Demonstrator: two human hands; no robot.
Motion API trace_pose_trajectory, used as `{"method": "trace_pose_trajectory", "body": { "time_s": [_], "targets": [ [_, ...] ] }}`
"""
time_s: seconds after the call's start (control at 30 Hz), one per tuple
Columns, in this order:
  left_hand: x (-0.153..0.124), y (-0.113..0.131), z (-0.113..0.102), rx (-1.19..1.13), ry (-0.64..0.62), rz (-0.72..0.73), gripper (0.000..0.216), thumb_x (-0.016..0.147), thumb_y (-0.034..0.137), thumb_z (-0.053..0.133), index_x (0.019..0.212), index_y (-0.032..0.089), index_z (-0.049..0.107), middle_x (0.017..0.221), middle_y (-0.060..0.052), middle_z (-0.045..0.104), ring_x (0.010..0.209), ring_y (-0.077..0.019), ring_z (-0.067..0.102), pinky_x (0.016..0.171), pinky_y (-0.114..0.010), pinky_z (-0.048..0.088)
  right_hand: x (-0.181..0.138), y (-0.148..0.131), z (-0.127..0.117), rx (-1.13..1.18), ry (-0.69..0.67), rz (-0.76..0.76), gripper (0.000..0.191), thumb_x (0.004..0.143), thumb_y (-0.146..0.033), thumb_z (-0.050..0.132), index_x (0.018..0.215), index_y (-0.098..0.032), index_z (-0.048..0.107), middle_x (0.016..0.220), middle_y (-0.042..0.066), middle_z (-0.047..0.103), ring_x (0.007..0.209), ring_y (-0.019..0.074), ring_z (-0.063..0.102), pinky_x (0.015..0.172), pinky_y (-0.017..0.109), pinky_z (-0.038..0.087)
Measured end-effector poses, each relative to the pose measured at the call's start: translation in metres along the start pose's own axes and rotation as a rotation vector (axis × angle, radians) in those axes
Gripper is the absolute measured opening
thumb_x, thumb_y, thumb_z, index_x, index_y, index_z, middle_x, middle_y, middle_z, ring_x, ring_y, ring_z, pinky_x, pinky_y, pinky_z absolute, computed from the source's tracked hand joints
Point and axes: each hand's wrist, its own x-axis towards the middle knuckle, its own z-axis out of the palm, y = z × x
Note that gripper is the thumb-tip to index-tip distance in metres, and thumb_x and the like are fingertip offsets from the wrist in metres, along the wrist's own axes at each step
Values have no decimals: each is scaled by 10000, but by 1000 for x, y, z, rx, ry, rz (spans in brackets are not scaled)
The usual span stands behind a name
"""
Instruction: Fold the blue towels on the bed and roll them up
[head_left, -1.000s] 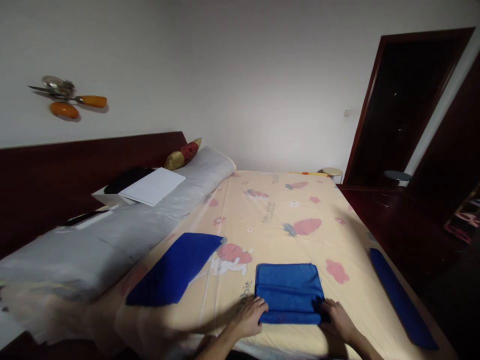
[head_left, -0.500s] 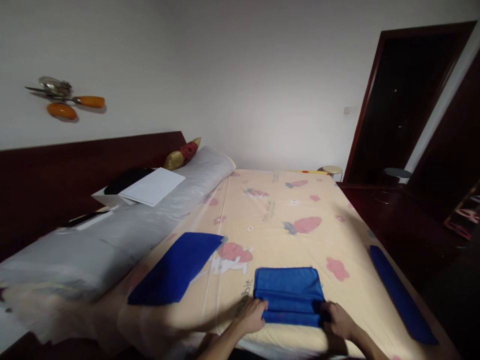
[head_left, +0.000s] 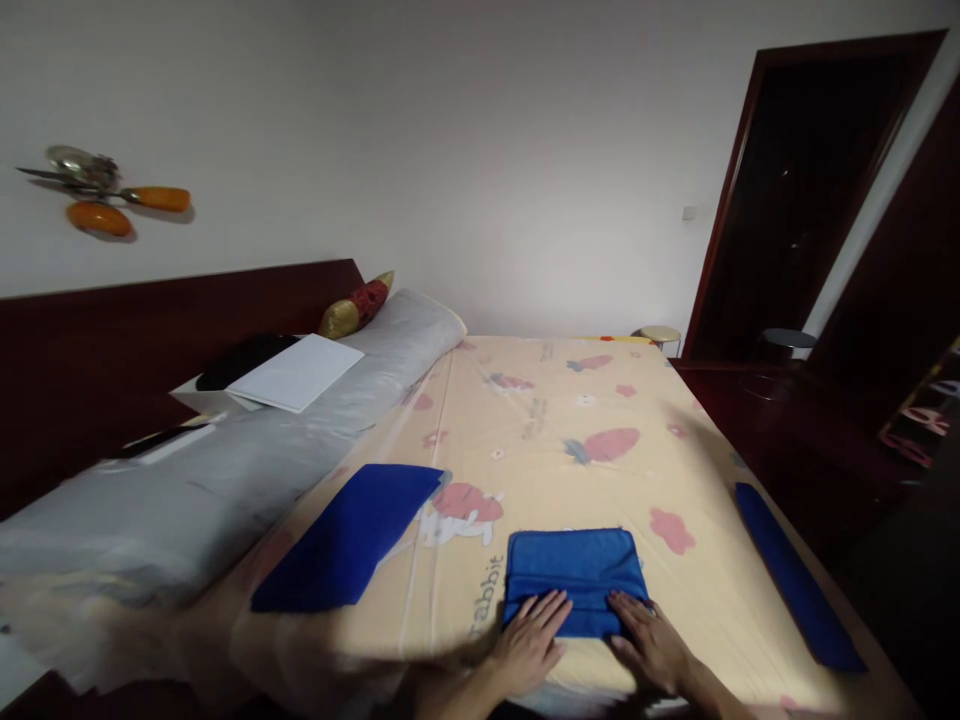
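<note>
A folded blue towel (head_left: 574, 570) lies on the yellow patterned bed sheet (head_left: 555, 440) near the front edge. My left hand (head_left: 531, 643) rests flat on the towel's near left part, fingers spread. My right hand (head_left: 651, 640) lies flat on its near right part, fingers stretched out. Neither hand holds anything. A second folded blue towel (head_left: 349, 535) lies flat to the left, apart from my hands. A third blue towel (head_left: 799, 590) lies along the bed's right edge.
A long grey bolster (head_left: 225, 460) runs along the dark wooden headboard (head_left: 150, 350) at left, with a white sheet of paper (head_left: 296, 372) and a dark object on it. A dark doorway (head_left: 795, 190) and dark furniture stand at right.
My hands were gripping the near edge of the middle towel; now both lie flat and open on top of it. The towel looks folded shorter than before.
</note>
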Motion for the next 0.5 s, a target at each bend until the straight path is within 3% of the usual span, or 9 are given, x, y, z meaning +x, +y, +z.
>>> {"method": "trace_pose_trajectory", "body": {
  "time_s": [0.13,0.27,0.4,0.5],
  "targets": [
    [-9,-27,-9,48,61,-117,520,989,409,332,1494,328,234,1545,-13,340,1397,-208,337,1138,-464,294,-3,21,-9,-95,98,168,593,931,-622,286,1419,-311,414,1490,63,408,1381,276,374,1116,548,298],
    [-22,-47,-18,115,144,-146,433,1001,411,306,1406,317,428,1445,-23,500,1323,-213,435,1120,-461,304,-3,31,-12,-154,137,207,593,926,-632,298,1398,-305,448,1476,53,433,1388,279,360,1104,561,311],
    [-19,-41,-25,134,240,-244,398,997,346,294,1225,240,603,1218,-73,645,1166,-234,541,1081,-478,348,0,23,-13,-170,183,179,574,929,-616,313,1359,-286,503,1483,81,425,1371,290,391,1098,566,311],
    [-9,-26,-24,77,240,-209,399,992,340,297,1274,246,564,1289,-71,611,1222,-235,510,1093,-462,349,0,9,-18,-99,163,89,539,944,-586,302,1378,-316,475,1508,70,393,1369,276,395,1107,546,300]
  ]
}}
